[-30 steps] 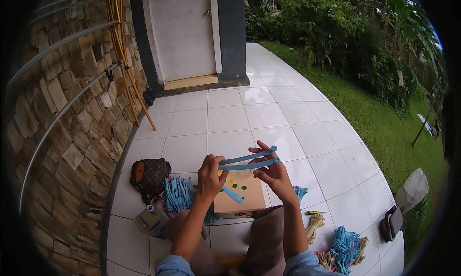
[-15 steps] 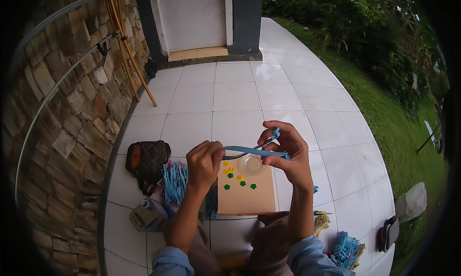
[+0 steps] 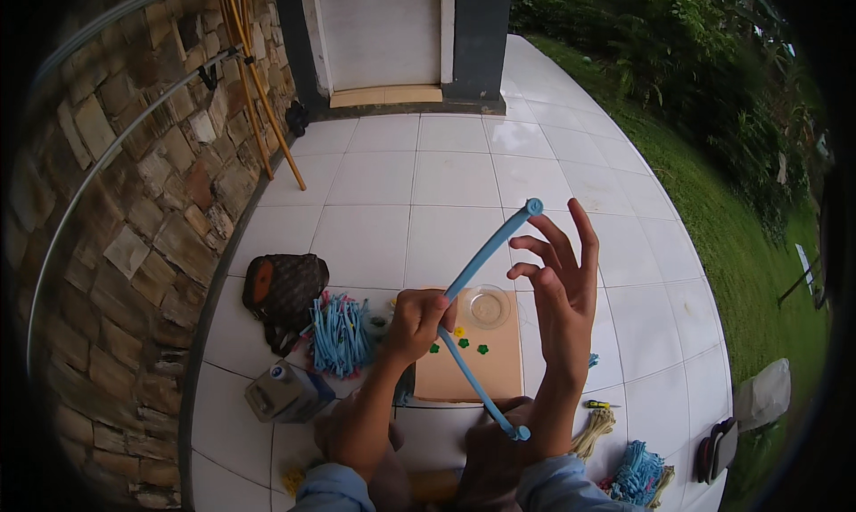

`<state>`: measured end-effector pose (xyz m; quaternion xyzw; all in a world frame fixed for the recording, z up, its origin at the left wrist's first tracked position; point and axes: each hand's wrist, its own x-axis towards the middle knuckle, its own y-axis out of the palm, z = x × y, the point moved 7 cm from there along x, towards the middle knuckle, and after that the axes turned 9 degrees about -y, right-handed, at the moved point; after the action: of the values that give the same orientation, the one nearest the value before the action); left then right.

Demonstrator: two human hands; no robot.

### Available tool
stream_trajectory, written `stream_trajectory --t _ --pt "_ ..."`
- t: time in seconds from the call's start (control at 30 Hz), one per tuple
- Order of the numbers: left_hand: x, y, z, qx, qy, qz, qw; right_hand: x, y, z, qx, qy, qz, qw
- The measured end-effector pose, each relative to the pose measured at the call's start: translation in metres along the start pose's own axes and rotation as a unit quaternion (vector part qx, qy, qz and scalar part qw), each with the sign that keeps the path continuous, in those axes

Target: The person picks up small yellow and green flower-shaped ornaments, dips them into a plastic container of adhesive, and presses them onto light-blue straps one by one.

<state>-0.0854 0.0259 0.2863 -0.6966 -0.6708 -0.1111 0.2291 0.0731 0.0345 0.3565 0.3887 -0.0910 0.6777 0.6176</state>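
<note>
My left hand (image 3: 415,325) is closed around the middle of a light blue strip (image 3: 489,252) above the board. One length of the strip slants up to the right and the other hangs down to the right; both ends have a small rounded knob. To its right, my right hand (image 3: 566,303) is raised, fingers apart and holding nothing. Beneath, a tan board (image 3: 468,383) carries a round clear dish (image 3: 487,308), several green flower-shaped pieces (image 3: 482,349) and a yellow flower piece (image 3: 459,332). My left hand hides part of the board.
On the left lie a brown bag (image 3: 303,285), a heap of blue strips (image 3: 341,334) and a grey container (image 3: 275,394). Right of my knees are a beige bundle (image 3: 592,434), a yellow-handled tool (image 3: 599,404) and another blue bundle (image 3: 640,469). A stone wall (image 3: 134,253) bounds the left.
My right hand has let go of the strip's ends and opened. The strip's two lengths, held together sideways before, now spread apart, one up and one down. My left hand still grips it.
</note>
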Motion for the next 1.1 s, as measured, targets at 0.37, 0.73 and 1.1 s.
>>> stream_trajectory --t 0.37,0.73,1.1 --pt "-0.001 -0.004 0.007 0.076 -0.031 0.058 0.995 -0.002 0.004 -0.003 0.013 0.037 0.019 0.999" --pt "0.004 -0.047 0.033 0.098 -0.171 -0.100 0.975 -0.037 0.009 -0.053 -0.200 0.262 0.343 0.880" --pt "-0.006 -0.031 0.047 -0.134 -0.287 0.125 0.940 -0.031 0.015 -0.060 -0.112 0.265 0.210 0.934"
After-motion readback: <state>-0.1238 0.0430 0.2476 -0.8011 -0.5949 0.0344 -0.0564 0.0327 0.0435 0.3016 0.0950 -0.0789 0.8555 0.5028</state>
